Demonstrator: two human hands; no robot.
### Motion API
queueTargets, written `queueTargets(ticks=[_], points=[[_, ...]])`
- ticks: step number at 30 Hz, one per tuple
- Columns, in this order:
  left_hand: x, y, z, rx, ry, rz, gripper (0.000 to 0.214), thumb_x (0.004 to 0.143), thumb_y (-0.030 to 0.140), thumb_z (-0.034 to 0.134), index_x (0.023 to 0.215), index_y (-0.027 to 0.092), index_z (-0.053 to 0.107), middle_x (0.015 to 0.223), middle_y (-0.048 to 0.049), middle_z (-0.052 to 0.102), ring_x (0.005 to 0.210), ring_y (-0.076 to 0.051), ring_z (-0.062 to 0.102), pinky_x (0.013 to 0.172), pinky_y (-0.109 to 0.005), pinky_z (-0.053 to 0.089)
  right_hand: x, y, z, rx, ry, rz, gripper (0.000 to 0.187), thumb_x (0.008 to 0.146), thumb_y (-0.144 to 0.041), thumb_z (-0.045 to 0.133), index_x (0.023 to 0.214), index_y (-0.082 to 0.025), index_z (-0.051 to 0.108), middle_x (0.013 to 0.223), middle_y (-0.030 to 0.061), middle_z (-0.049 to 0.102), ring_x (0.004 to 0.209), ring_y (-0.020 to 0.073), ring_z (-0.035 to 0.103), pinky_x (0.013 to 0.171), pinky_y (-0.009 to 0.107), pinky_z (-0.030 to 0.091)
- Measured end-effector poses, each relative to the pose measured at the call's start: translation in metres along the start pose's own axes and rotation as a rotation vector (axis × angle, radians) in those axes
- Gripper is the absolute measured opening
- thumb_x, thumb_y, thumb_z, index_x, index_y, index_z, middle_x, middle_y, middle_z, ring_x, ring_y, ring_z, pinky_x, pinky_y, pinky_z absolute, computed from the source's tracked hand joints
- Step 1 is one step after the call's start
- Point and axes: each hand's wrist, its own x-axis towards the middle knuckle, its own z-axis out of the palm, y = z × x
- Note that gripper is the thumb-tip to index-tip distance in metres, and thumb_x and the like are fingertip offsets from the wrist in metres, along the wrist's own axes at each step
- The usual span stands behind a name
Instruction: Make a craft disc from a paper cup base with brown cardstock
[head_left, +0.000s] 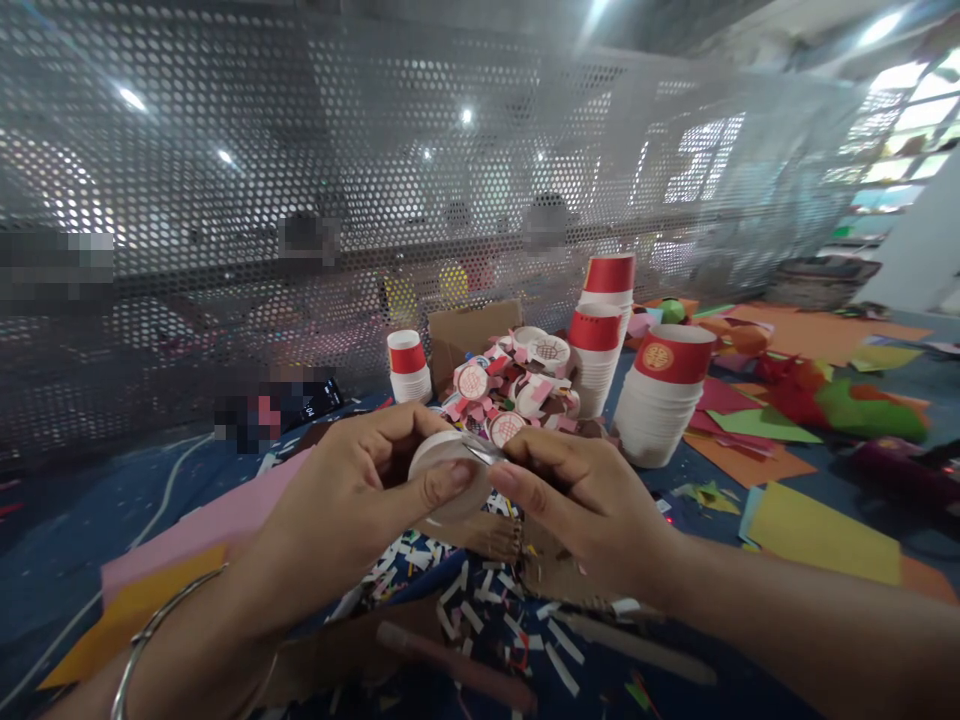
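My left hand [345, 500] is closed around a white, round, shallow paper cup piece [442, 505], its thumb across the near side. My right hand [592, 500] pinches a small shiny metal tool [482, 453], which looks like a blade; most of it is hidden by the fingers. The metal tip touches the upper right rim of the cup piece. Just beyond my hands lies a pile of decorated round paper pieces [506, 385] in white, pink and red. White paper scraps [480, 590] are scattered below my hands on a blue cloth and cardboard.
Stacked red-and-white paper cups [664, 400] stand on the right, with taller stacks [596, 350] behind and a smaller stack [409, 370] at left. Coloured paper sheets [825, 530] lie at the right. A phone [319, 398] rests near the perforated metal screen [337, 150]; people show behind it.
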Motion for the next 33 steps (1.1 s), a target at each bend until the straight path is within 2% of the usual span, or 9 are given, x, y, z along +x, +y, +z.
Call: queueTargets(ticks=[8,22,28,33], points=[[-0.0016,0.0009,0.0004,0.017,0.001,-0.003,0.028,0.085,0.042,0.078,0.084,0.017,0.066,0.076,0.0008,0.064,0.07,-0.013,0.059,0.062,-0.022,0.046,-0.0004,-0.0064,-0.0043,-0.049,0.018,-0.113,0.04,0.099,-0.039,0.058,0.067,-0.019,0.045,0.058,-0.0077,0.034,0.053,0.0067,0.031,0.047,0.021,0.027],[0.0015,0.005,-0.0026,-0.08,-0.073,-0.061,0.024,0.085,0.039,0.079,0.085,0.017,0.071,0.078,-0.0004,0.065,0.073,-0.012,0.059,0.067,-0.022,0.048,0.0001,-0.0087,-0.0055,-0.015,-0.035,-0.047,0.039,0.098,-0.039,0.06,0.068,-0.019,0.047,0.054,-0.0077,0.036,0.049,0.0058,0.033,0.043,0.019,0.026],[0.0012,0.0039,-0.007,0.009,-0.08,-0.03,0.025,0.085,0.04,0.078,0.084,0.016,0.07,0.077,-0.0007,0.064,0.073,-0.014,0.059,0.065,-0.023,0.047,-0.0004,-0.0087,-0.0069,-0.016,-0.043,-0.076,0.038,0.099,-0.037,0.06,0.068,-0.019,0.047,0.055,-0.0078,0.036,0.048,0.0056,0.033,0.044,0.02,0.026],[0.0033,0.0026,-0.0051,0.074,-0.023,0.051,0.019,0.085,0.034,0.076,0.083,0.016,0.071,0.076,-0.0011,0.065,0.072,-0.014,0.059,0.065,-0.024,0.047,-0.0025,-0.008,-0.007,-0.023,-0.048,-0.078,0.037,0.099,-0.038,0.06,0.069,-0.02,0.047,0.054,-0.0082,0.036,0.047,0.006,0.033,0.043,0.021,0.026]])
